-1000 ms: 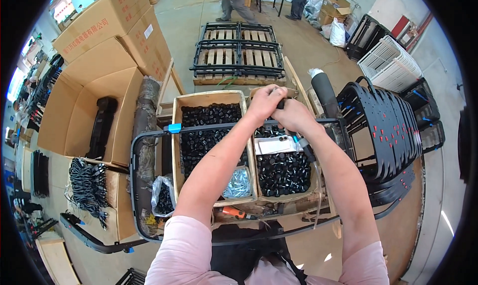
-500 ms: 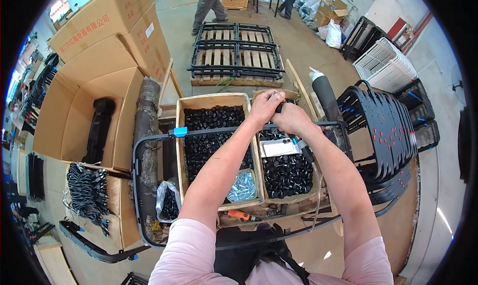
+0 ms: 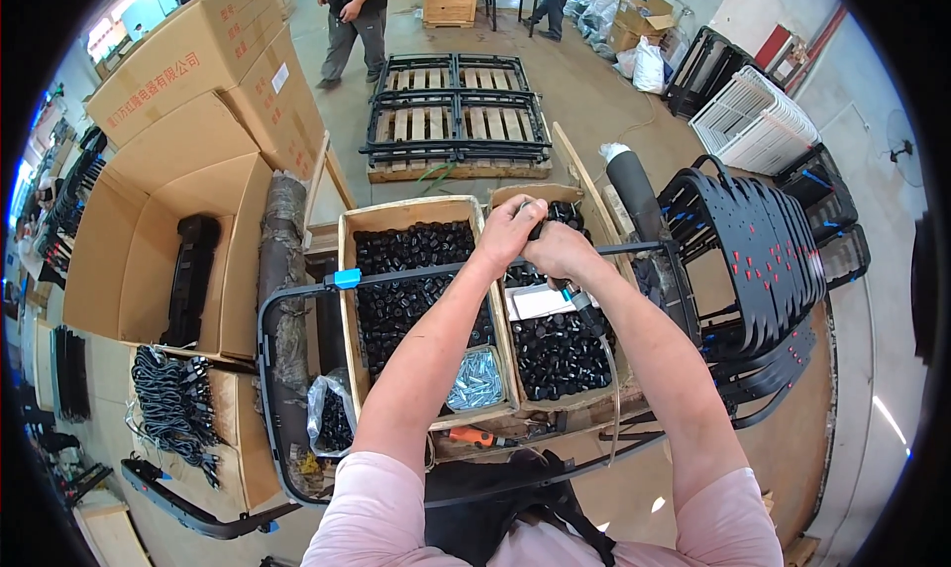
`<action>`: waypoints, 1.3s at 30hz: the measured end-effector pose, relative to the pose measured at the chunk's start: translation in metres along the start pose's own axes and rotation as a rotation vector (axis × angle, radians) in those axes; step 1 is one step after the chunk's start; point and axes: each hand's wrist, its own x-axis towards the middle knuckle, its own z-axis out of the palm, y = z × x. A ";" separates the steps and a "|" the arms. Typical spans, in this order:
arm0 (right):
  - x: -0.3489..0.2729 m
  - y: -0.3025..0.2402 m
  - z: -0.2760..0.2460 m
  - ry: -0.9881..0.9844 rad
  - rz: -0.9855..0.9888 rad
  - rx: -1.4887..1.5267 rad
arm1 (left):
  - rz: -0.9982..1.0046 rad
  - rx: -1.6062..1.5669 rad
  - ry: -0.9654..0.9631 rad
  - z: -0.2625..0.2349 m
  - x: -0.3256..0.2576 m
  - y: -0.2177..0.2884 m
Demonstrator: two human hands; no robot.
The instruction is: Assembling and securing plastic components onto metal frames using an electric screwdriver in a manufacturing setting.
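1. Black tubular frame (image 3: 411,273) lay before you, its far bar crossing above the wooden bins; its left end, beyond the blue clip (image 3: 346,279), sat near a worn padded post (image 3: 285,270).
2. Under that bar, the left bin (image 3: 411,213) held black caps, with silver screws (image 3: 475,381) at its near right corner.
3. Your left hand (image 3: 508,232) was curled just beyond the bar, against a dark piece (image 3: 536,230) between both hands — whether the fingers gripped it could not be told.
4. Your right hand (image 3: 562,253) pressed close beside it, seemingly wrapped around a hose-fed tool (image 3: 588,315) whose body slanted down to the right. The working end was hidden, as was any contact with the bar. The step in hand looked like fastening at the frame's far bar; the next move called for a steady, squarely lined-up tool — with your left hand bracing until the piece sat firm.
5. Farther right, similar black frames (image 3: 763,260) stood stacked, well apart from your hands.
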 end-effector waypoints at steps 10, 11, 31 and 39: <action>0.021 0.007 0.006 -0.062 -0.044 0.222 | -0.039 -0.029 -0.034 -0.005 -0.005 0.006; 0.020 0.008 0.004 -0.065 -0.055 0.255 | -0.066 -0.017 -0.051 -0.004 -0.004 0.009; -0.110 0.028 -0.022 0.103 -0.042 0.061 | -0.038 -0.137 -0.228 0.054 -0.066 0.054; -0.298 0.121 0.057 0.097 -0.011 -0.142 | -0.311 -0.234 -0.443 0.134 -0.260 0.022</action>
